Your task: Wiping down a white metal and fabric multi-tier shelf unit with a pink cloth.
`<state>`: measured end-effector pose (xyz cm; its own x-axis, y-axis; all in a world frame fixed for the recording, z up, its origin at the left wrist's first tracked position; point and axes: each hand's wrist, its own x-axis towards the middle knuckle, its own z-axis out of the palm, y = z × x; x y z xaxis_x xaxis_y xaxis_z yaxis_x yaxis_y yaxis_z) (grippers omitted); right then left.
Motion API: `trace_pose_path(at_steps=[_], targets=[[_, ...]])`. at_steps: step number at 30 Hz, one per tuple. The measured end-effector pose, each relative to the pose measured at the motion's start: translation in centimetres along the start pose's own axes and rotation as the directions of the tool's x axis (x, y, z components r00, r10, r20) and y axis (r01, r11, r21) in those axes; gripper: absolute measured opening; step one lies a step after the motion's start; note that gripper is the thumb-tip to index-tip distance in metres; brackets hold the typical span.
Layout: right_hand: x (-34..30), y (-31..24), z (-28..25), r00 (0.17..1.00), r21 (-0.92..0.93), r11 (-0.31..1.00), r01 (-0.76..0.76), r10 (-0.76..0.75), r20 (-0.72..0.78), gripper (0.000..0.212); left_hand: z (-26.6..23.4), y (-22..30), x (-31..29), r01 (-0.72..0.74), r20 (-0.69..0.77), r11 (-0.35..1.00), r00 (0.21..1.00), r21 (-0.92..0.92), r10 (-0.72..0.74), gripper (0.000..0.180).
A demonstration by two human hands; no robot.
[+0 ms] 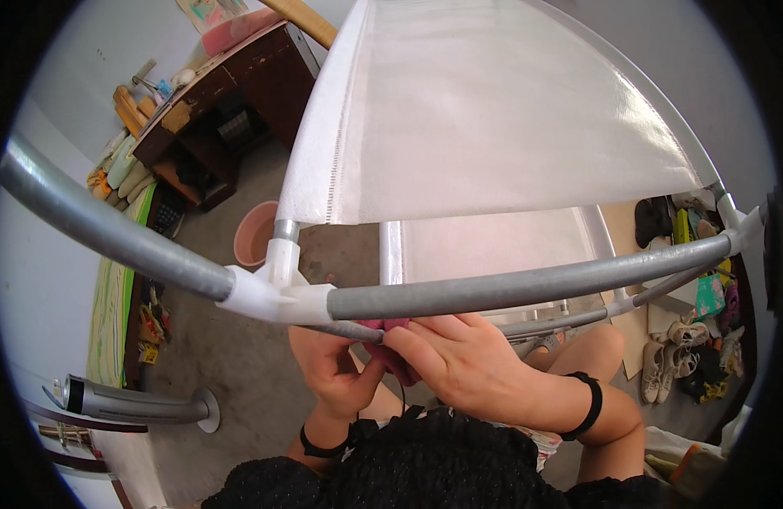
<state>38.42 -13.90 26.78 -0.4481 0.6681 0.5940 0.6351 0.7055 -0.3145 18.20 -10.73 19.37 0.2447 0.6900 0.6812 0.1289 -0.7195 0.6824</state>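
A dark red piece that looks like cloth [396, 366] is bunched between my hands, below the front bar of a grey tube frame. My left hand [330, 366] is closed with its thumb pressed to the cloth's left side. My right hand [463, 356] has its fingers curled over it from the right. A thinner grey tube [349, 330] runs into the cloth; whether the cloth goes fully round it is hidden. Just above, a thick grey tube [527, 278] joins a white plastic corner connector [277, 293]. Translucent white fabric panels [501, 110] stretch over the frame's upper tubes.
Another grey tube [111, 220] reaches out left from the connector. A pink basin [256, 233] sits on the floor by a dark wooden desk [213, 110]. At left lies a silver fan-like column [137, 402]. Shoes [663, 365] and bags crowd the right side.
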Motion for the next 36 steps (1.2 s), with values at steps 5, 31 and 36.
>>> trace_pose_path(at_steps=[5, 31, 36], targets=[[0.5, 0.3, 0.5, 0.994, 0.164, 0.983, -0.082, 0.093, -0.061, 0.028, 0.0, -0.3, -0.1, 0.029, -0.005, 0.998, 1.000, -0.058, -0.030, 0.049], [1.0, -0.1, -0.3, 0.997, 0.158, 0.984, -0.078, 0.073, 0.039, 0.026, 0.9, -0.6, -1.8, 0.051, -0.144, 0.962, 0.985, -0.269, -0.093, 0.059], [0.3, 0.0, 0.0, 1.000, 0.059, 0.998, -0.018, 0.018, -0.010, 0.029, 1.0, -0.3, -1.6, 0.069, -0.136, 0.968, 0.985, -0.243, -0.104, 0.057]])
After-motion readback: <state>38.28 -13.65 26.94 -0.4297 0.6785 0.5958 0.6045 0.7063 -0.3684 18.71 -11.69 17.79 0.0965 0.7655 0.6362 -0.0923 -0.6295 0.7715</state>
